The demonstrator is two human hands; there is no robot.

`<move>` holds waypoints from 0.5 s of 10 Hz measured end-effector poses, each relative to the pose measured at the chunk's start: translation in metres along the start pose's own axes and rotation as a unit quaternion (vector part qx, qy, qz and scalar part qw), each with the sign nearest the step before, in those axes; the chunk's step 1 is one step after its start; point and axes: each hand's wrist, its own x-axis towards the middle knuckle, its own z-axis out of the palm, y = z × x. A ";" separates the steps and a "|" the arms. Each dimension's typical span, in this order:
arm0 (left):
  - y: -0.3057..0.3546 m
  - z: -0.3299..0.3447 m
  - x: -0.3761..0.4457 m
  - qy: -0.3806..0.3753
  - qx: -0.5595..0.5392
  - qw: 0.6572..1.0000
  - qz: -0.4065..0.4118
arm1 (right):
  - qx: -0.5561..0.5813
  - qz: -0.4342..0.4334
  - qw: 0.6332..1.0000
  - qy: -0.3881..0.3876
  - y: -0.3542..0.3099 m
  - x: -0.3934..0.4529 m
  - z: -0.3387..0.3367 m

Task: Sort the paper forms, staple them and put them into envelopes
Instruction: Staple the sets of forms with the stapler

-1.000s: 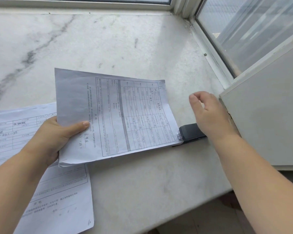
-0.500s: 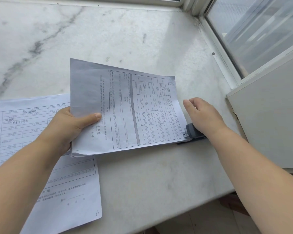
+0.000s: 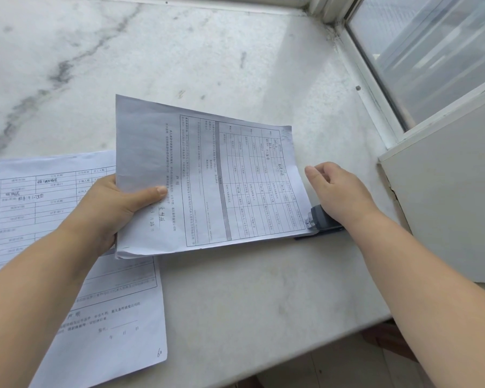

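Note:
My left hand point(image 3: 115, 205) grips a thin stack of printed forms point(image 3: 207, 177) by its left edge, thumb on top, holding it just above the marble sill. The stack's lower right corner sits in the jaws of a dark grey stapler point(image 3: 321, 221). My right hand point(image 3: 339, 194) rests palm down on top of the stapler, fingers loosely curled, covering most of it. More forms point(image 3: 118, 309) lie flat on the sill at the lower left, partly under my left arm.
The white marble sill point(image 3: 235, 289) ends at its front edge near the lower right. A window frame point(image 3: 373, 88) runs along the right, with a white panel point(image 3: 445, 197) just right of the stapler. Open marble stretches behind the papers.
My right hand came down from above the stapler and now rests on it. The held stack stayed with its corner in the stapler.

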 end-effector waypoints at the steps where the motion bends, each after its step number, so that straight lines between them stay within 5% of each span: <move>1: -0.001 0.000 0.000 -0.001 0.001 1.000 0.002 | -0.002 0.001 1.000 0.000 0.000 0.000 0.000; 5: -0.002 -0.002 0.003 -0.004 0.001 1.000 -0.003 | -0.050 0.000 0.999 0.004 0.001 0.003 0.008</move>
